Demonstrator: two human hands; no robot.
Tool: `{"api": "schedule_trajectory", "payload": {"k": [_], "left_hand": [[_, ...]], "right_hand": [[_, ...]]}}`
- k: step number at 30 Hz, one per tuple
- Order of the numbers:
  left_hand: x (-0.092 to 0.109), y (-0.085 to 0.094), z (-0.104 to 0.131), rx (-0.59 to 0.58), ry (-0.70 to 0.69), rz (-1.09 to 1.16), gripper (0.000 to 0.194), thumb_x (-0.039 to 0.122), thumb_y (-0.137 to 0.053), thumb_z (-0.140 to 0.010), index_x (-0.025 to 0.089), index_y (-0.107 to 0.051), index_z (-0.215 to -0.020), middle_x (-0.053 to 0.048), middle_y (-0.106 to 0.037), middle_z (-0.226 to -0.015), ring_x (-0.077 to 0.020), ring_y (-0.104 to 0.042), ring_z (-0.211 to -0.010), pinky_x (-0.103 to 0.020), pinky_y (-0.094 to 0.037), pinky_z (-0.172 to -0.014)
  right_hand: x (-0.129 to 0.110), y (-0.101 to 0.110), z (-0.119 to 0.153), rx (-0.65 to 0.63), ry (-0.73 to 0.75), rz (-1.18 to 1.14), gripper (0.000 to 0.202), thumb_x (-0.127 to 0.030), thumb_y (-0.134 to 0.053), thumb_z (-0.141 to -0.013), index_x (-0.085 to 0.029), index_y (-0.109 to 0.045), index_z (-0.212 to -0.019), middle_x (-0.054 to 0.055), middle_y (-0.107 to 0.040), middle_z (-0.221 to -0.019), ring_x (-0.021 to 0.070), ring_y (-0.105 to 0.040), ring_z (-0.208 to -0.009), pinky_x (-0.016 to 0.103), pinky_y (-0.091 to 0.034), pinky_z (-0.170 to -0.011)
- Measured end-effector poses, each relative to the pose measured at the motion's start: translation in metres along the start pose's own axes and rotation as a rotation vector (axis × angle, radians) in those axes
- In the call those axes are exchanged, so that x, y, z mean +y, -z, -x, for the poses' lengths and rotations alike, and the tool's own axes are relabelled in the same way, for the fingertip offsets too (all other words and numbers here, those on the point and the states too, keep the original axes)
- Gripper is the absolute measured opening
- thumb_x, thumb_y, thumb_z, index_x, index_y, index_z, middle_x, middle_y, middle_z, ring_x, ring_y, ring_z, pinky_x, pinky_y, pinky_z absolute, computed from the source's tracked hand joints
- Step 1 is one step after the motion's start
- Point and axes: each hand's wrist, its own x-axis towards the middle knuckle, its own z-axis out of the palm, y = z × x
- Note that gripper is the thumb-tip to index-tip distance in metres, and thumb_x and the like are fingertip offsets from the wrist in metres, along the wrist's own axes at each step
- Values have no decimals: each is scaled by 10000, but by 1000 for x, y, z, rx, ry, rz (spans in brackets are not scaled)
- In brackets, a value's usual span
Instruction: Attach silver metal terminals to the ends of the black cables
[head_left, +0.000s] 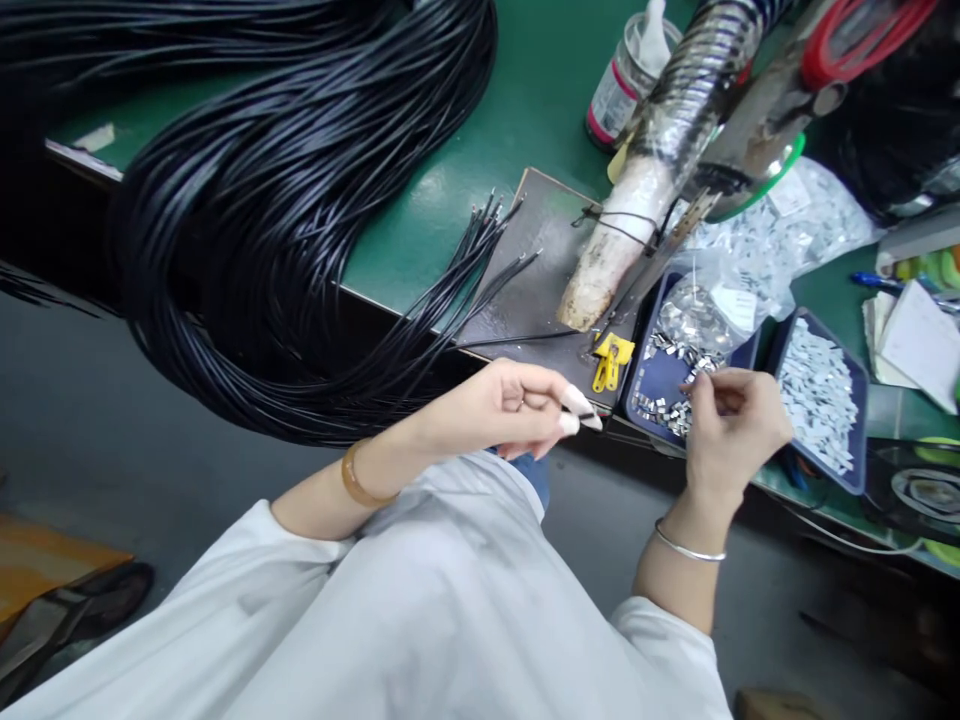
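Observation:
My left hand is closed in a pinch, with white covers on the thumb and forefinger. Between those fingertips shows a short bit of thin black cable; the rest of it is hidden. Over the front edge of a blue tray my right hand pinches its thumb and forefinger together, and whatever they hold is too small to make out. Small shiny metal clips lie scattered in that tray, below and left of the fingertips. Left of the tray sits a yellow thread snipper.
A big coil of black cables hangs over the green table's front edge. A wrapped duct reaches down over a dark plate. Another tray holds pale small parts. Behind stand a jar and plastic bags.

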Motion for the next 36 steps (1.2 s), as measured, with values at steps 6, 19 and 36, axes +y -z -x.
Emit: {"api": "schedule_trajectory", "payload": {"k": [6, 19, 36], "left_hand": [[-31, -11, -30, 310, -103, -2, 121, 207, -724, -786, 123, -656, -839, 19, -649, -564, -14, -383, -393, -162, -271, -397], [-37, -17, -33, 426, -296, -157, 201, 272, -840, -717, 131, -702, -753, 8, -661, -675, -71, -567, -592, -184, -474, -586], [-38, -10, -26, 284, -361, -651, 219, 320, -571, -959, 162, -669, -844, -40, -723, -759, -105, -608, -603, -231, -469, -612]], "right_hand": [[-42, 2, 19, 148, -138, -437, 181, -255, -743, -818, -190, -588, -752, 2, -696, -816, 142, -703, -618, 283, -568, -565], [-84, -39, 47, -209, -25, -733, 64, -188, -694, -867, -240, -726, -886, 16, -730, -947, 151, -710, -896, 295, -613, -714], [-82, -32, 51, -244, -45, -747, 38, -200, -684, -859, -220, -679, -827, 31, -715, -999, 176, -737, -908, 344, -632, -791]]}}
